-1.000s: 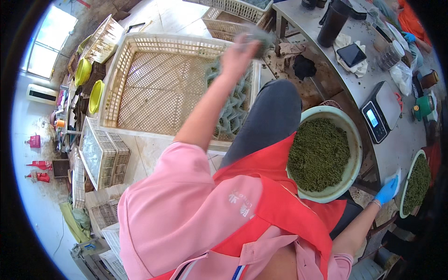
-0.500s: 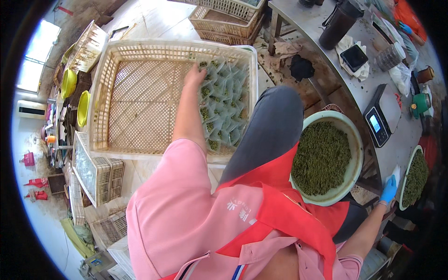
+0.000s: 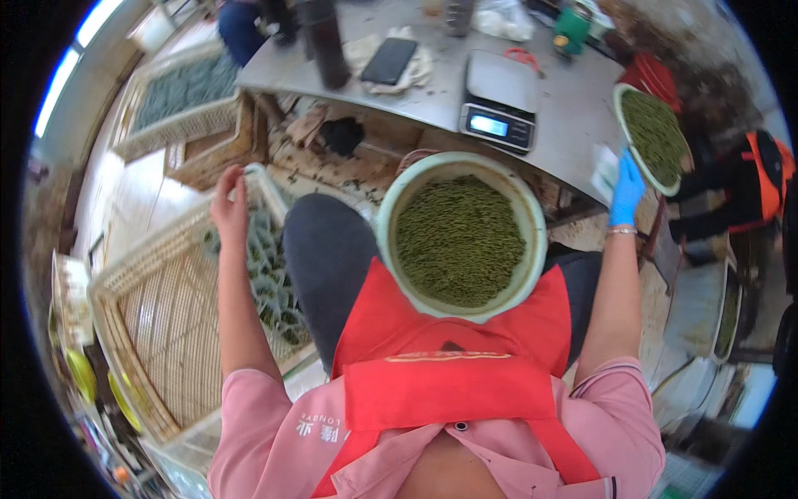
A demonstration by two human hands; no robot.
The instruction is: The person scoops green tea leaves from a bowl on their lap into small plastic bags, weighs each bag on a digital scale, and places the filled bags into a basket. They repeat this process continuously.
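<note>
My bare left hand (image 3: 230, 204) hovers over the far right side of a big cream plastic crate (image 3: 125, 279), fingers loosely bent and apart, with nothing visible in them. Below it, small clear bags (image 3: 270, 279) with green contents stand in rows along the crate's right side. My right hand (image 3: 627, 195), in a blue glove, is at the table's right corner beside a pale plastic bag (image 3: 605, 172); its fingers look closed on the bag's edge, partly hidden. Just past its fingertips is a basin of small green grains (image 3: 655, 137). A larger pale-green tub (image 3: 391, 224) of similar grains sits between my knees.
On the metal table (image 3: 424, 104) stand a digital scale (image 3: 501, 104), a phone (image 3: 390, 61) on a cloth, and a dark flask (image 3: 322, 46). Another crate of bags (image 3: 187, 91) is stacked at the far left. A person in orange and black (image 3: 761, 170) is at the right.
My view has swung toward the table. My left hand has lifted from the bags in the crate. My right hand remains by the pale bag and grain basin.
</note>
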